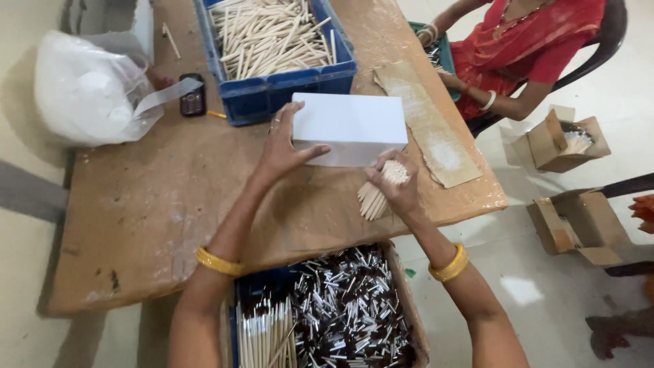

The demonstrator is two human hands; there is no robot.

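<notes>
**Hands at the white box and stick bundle**

Right hand (pixel 398 187): the fingers are clenched around a bundle of pale wooden sticks (pixel 377 193). The stick ends show above the knuckles, and the lower ends fan out below the palm onto the table. The upper end of the bundle sits against the front right corner of the white box (pixel 347 126).

Left hand (pixel 281 151): the fingers are extended and spread, not closed on anything. The palm and fingertips rest flat against the left side of the white box, with the thumb lying along its front edge. A ring shows on one finger.

The white box lies on the brown table (pixel 157 197), between the two hands and just in front of a blue crate (pixel 286 85) filled with more pale sticks.

Each wrist carries a yellow bangle (pixel 218 262). Below the table edge, a box (pixel 409 300) holds dark and silver small tubes with some pale sticks at its left.

To the left on the table lie a white plastic bag (pixel 85 92) and a small dark phone (pixel 193 97). A strip of cardboard (pixel 429 126) lies right of the white box. Another person in red (pixel 538 37) sits at the far right corner, with open cardboard cartons (pixel 579 221) on the floor nearby.
</notes>
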